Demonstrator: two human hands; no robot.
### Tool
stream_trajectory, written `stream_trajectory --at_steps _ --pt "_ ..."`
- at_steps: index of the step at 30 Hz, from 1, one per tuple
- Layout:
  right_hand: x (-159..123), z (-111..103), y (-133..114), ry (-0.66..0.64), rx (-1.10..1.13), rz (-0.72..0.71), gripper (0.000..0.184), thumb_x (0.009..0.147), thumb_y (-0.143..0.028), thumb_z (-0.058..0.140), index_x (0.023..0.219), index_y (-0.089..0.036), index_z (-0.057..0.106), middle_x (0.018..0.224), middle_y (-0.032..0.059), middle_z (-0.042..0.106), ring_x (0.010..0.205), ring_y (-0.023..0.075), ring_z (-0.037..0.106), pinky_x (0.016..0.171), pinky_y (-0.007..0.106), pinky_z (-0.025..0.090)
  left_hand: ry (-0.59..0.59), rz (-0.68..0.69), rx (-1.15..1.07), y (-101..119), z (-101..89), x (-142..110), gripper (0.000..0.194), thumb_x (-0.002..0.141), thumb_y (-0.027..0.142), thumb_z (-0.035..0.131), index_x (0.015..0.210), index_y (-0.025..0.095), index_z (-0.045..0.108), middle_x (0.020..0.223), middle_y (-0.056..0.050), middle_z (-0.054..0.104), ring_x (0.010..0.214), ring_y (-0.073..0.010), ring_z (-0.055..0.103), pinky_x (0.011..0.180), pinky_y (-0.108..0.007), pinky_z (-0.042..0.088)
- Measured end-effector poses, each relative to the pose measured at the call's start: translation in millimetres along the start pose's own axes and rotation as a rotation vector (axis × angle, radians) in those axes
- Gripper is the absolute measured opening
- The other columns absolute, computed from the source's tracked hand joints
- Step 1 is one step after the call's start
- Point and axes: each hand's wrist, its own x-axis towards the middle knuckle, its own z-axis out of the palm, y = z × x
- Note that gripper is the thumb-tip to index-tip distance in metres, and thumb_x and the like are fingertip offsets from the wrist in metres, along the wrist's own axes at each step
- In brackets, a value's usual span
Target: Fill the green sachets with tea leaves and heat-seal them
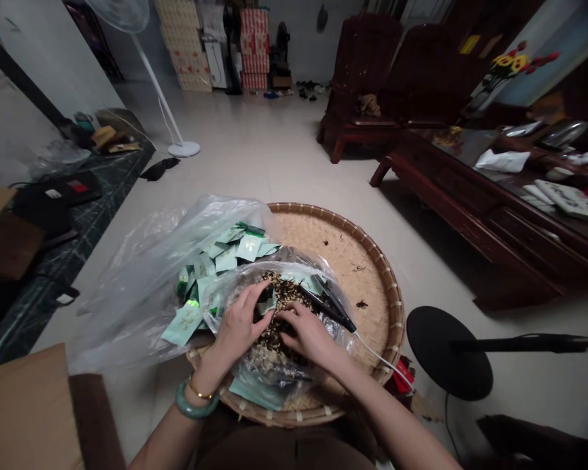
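My left hand (239,321) is curled around a small pale green packet (268,301), with thumb and fingers on either side of it. My right hand (308,331) sits just right of the packet, its fingers bent and closed over a loose mix of dark and yellowish dried bits (288,295); what they pinch is hidden. The mix lies in a clear plastic bag (259,362). On the bag's right side rests a black two-armed clamp, like a hair straightener (334,307), with a white cord. Several green packets (225,258) are heaped beyond my left hand in a larger clear bag (142,294).
Everything rests on a round woven bamboo tray (394,281), with dark scraps (361,304) on its right. A black round stand base (449,352) is at right, near a dark wooden table (470,222). Cardboard (24,405) lies at lower left; a white fan (183,149) stands farther off.
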Motion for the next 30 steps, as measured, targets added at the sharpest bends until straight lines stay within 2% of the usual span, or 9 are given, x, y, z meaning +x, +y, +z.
stream_trajectory --at_steps 2,6,11,14,16,21,23,30 --pt "1.9 2.8 -2.0 -0.025 -0.023 -0.029 0.040 0.076 -0.014 0.066 0.115 -0.020 0.059 0.114 0.0107 0.054 0.103 0.0254 0.056 0.087 0.036 0.047 0.005 0.002 0.006 -1.2 0.3 0.1 0.060 0.086 0.022 0.056 0.141 0.020 0.032 0.132 -0.014 0.054 0.118 -0.0259 0.056 0.093 -0.039 0.051" --pt "5.2 4.4 1.6 -0.035 0.028 -0.003 0.024 0.074 -0.004 0.059 0.093 -0.018 0.064 0.099 0.0070 0.059 0.088 0.0196 0.059 0.078 0.030 0.047 0.021 0.009 0.022 -4.0 2.6 -0.2 0.067 0.084 0.024 0.059 0.143 0.018 0.027 0.134 -0.016 0.052 0.121 -0.0280 0.053 0.097 -0.042 0.049" --pt "3.1 -22.0 12.4 0.223 0.273 -0.005 0.017 0.071 -0.005 0.060 0.081 -0.018 0.064 0.082 0.0025 0.063 0.077 0.0169 0.059 0.071 0.028 0.046 0.010 -0.006 0.018 -4.2 5.4 -1.4 0.072 0.082 0.025 0.061 0.144 0.018 0.025 0.134 -0.017 0.053 0.119 -0.0289 0.055 0.096 -0.044 0.049" --pt "0.7 -46.2 3.6 0.389 0.367 -0.080 0.016 0.074 -0.010 0.058 0.083 -0.021 0.066 0.083 0.0021 0.066 0.075 0.0164 0.061 0.064 0.027 0.047 0.012 -0.010 0.012 -2.7 7.4 -1.6 0.075 0.081 0.025 0.063 0.144 0.018 0.024 0.134 -0.017 0.053 0.117 -0.0296 0.057 0.096 -0.045 0.049" --pt "2.0 -58.4 -8.3 0.451 0.387 -0.142 0.018 0.076 -0.012 0.058 0.087 -0.022 0.068 0.087 0.0031 0.067 0.078 0.0175 0.062 0.065 0.028 0.050 0.003 -0.018 0.003 -1.9 8.6 -2.0 0.077 0.079 0.024 0.064 0.145 0.019 0.023 0.133 -0.017 0.054 0.116 -0.0300 0.057 0.095 -0.045 0.049" --pt "13.9 -63.3 -31.8 0.399 0.405 -0.279 0.030 0.081 -0.012 0.055 0.105 -0.026 0.067 0.104 0.0055 0.068 0.098 0.0205 0.063 0.087 0.039 0.050 -0.013 -0.045 -0.006 -2.2 10.9 -3.7 0.082 0.076 0.019 0.064 0.146 0.020 0.021 0.136 -0.016 0.052 0.117 -0.0310 0.057 0.094 -0.046 0.049" --pt "16.6 -60.9 -32.8 0.387 0.402 -0.293 0.033 0.082 -0.011 0.053 0.109 -0.026 0.065 0.108 0.0064 0.067 0.101 0.0206 0.062 0.089 0.040 0.049 -0.006 -0.048 -0.008 -2.6 11.3 -3.9 0.082 0.076 0.020 0.065 0.146 0.019 0.021 0.135 -0.017 0.052 0.117 -0.0311 0.056 0.094 -0.046 0.049" --pt "3.1 -64.8 -17.7 0.434 0.392 -0.155 0.021 0.080 -0.012 0.055 0.090 -0.023 0.069 0.081 0.0025 0.066 0.075 0.0175 0.061 0.070 0.032 0.051 0.001 -0.043 -0.034 -1.9 9.4 -1.9 0.078 0.079 0.024 0.064 0.145 0.021 0.022 0.128 -0.015 0.058 0.111 -0.0275 0.060 0.092 -0.042 0.051"
